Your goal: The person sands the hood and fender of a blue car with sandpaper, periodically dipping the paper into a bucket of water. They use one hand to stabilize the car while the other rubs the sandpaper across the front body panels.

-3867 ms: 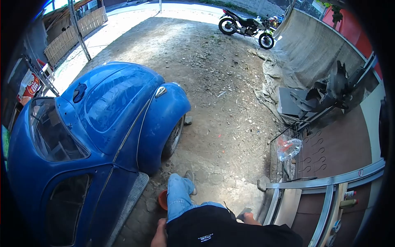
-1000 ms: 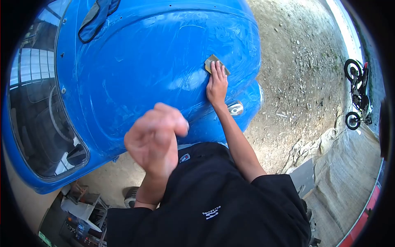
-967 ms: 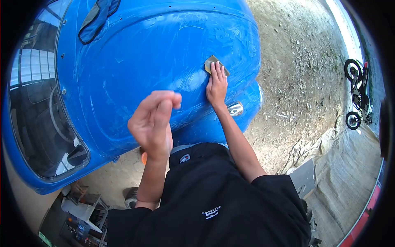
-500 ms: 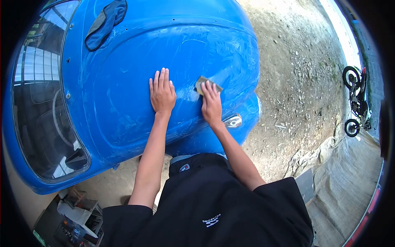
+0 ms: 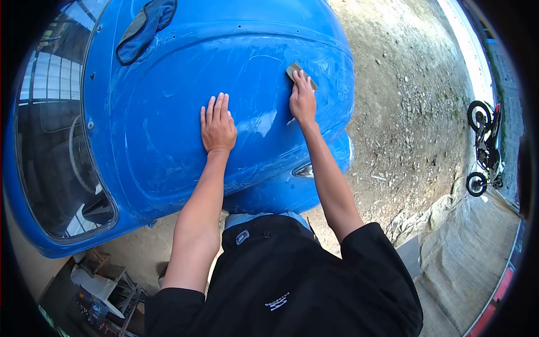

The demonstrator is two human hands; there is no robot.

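Note:
The blue, rounded hood of a car (image 5: 174, 106) lies under both my hands. My left hand (image 5: 218, 129) rests flat on it, fingers stretched out, holding nothing. Farther forward, toward the car's nose, my right hand (image 5: 304, 104) presses a flat greyish-brown sanding pad (image 5: 292, 68) against the paint. Its fingers cover part of the pad. Whitish smears and scuffs (image 5: 264, 121) mark the surface between the two hands. A dark blue cloth (image 5: 143, 33) with a black edge lies on the hood near the windshield.
The windshield (image 5: 53, 140) is at the left, and a chrome-rimmed headlight (image 5: 304, 171) sits on the near fender, partly behind my right forearm. Gravelly ground (image 5: 401, 112) stretches to a motorcycle (image 5: 485, 146). A tarp (image 5: 466, 247) lies at lower right; tools and a stand (image 5: 106, 297) are at lower left.
My right hand has slid the pad across the hood, away from my body and slightly right. My left hand stays flat in nearly the same place.

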